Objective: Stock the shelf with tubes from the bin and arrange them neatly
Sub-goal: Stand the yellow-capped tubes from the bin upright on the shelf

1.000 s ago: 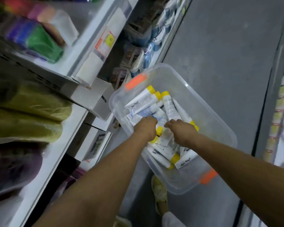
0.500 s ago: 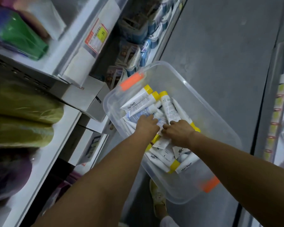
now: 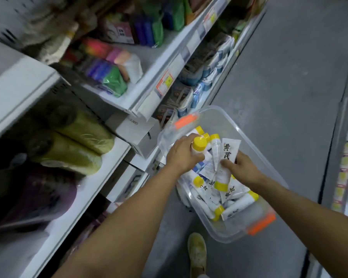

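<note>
A clear plastic bin (image 3: 268, 151) with orange handles sits on the grey floor beside the shelving. It holds several white tubes with yellow caps (image 3: 237, 203). My left hand (image 3: 182, 155) grips one tube upright, its yellow cap (image 3: 199, 142) sticking up above my fingers. My right hand (image 3: 242, 167) holds another white tube (image 3: 228, 153) with black characters, flat end up and yellow cap down, lifted above the pile.
White shelves (image 3: 100, 187) run along the left with olive rolls (image 3: 72, 151), white boxes (image 3: 137, 133), colourful packs (image 3: 107, 75) and blue-white packets (image 3: 201, 87). A second shelf edge (image 3: 346, 157) stands at the right. My shoe (image 3: 197, 251) is below the bin.
Both hands have come up out of the pile, each with a tube. The view has tilted up, showing more of the upper shelves.
</note>
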